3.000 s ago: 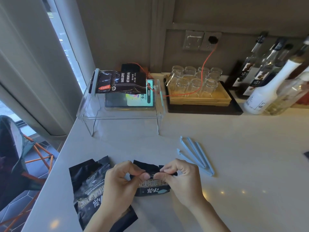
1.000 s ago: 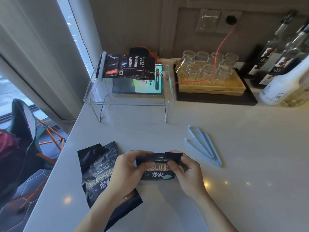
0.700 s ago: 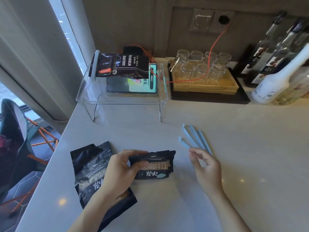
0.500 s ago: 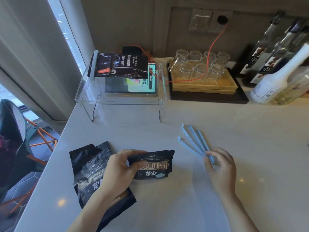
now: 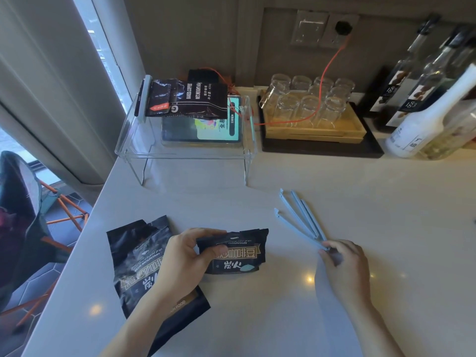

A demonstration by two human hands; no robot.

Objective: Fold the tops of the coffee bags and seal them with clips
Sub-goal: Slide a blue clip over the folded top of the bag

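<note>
Left hand [image 5: 184, 258] grips the small folded coffee bag [image 5: 237, 252] at its left edge, thumb on the front face and fingers curled over the folded top, holding it on the white tabletop [image 5: 386, 202]. Right hand [image 5: 343, 264] is at the near end of the blue clips [image 5: 300, 219], fingertips [image 5: 325, 247] touching the end of the nearest one; can't tell whether it's actually pinched or just touched, that spot is blurred.

Clips lie fanned out on the tabletop, right of the small bag, apart from it, long axes running diagonally away from the person.

Second, larger coffee bag [image 5: 141, 261] lies flat just left of the small one, partly under the left forearm; top edge crumpled and open, no clip on it.

Further back: clear acrylic riser [image 5: 185, 150] near the window side, with a dark coffee bag [image 5: 188, 100] lying on top, a clip on its left end. Lit-screen device [image 5: 203, 126] sits on the riser, partly under that bag. Orange cable [image 5: 322, 83] runs from the wall socket [image 5: 342, 28] toward the riser. Right of the riser, a wooden tray [image 5: 316, 131] of upturned glasses [image 5: 306, 104]; bottles [image 5: 422, 109] at far right.
</note>
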